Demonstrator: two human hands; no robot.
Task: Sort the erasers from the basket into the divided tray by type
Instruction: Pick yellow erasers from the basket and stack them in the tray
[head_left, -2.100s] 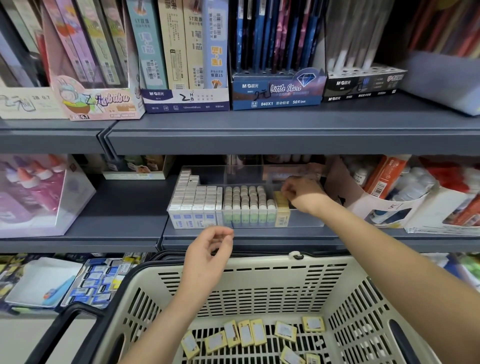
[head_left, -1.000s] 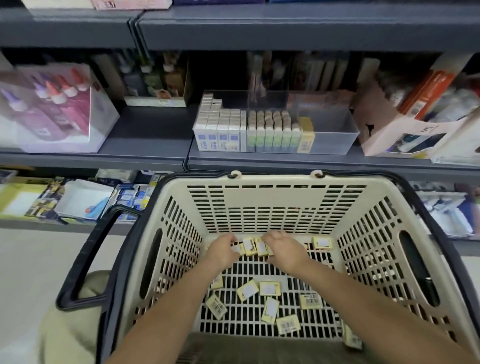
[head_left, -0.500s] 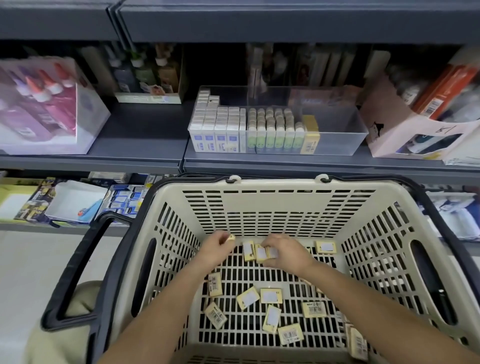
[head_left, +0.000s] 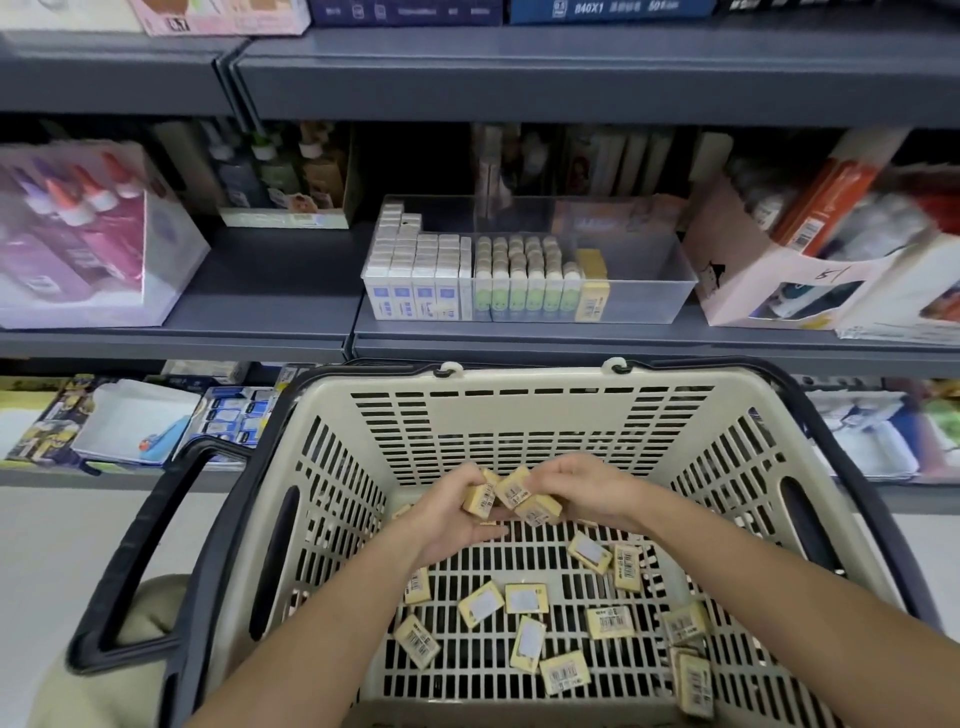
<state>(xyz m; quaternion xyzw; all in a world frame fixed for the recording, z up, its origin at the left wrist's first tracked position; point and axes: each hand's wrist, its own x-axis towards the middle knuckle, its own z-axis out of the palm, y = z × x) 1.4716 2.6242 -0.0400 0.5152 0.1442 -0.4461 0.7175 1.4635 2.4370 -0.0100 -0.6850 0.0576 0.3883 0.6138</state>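
Observation:
A beige basket (head_left: 524, 415) fills the foreground, with several small yellow erasers (head_left: 522, 597) scattered on its slotted floor. Above that floor, my left hand (head_left: 452, 519) and my right hand (head_left: 587, 493) meet and together hold a small bunch of yellow erasers (head_left: 511, 496). On the shelf behind stands the clear divided tray (head_left: 660, 291). It holds rows of white-and-blue erasers (head_left: 415, 275) at its left, green-sleeved erasers (head_left: 524, 280) in the middle and a short row of yellow erasers (head_left: 592, 286). The tray's right part is bare.
The basket's black handle (head_left: 135, 551) hangs down at the left. A glue bottle box (head_left: 78, 234) sits left of the tray, and a pink carton (head_left: 769, 270) to its right. A lower shelf with boxed goods (head_left: 130, 421) lies behind the basket.
My hands have lifted off the basket floor with the gathered yellow erasers held between them. Two seconds ago my right hand was up at the tray.

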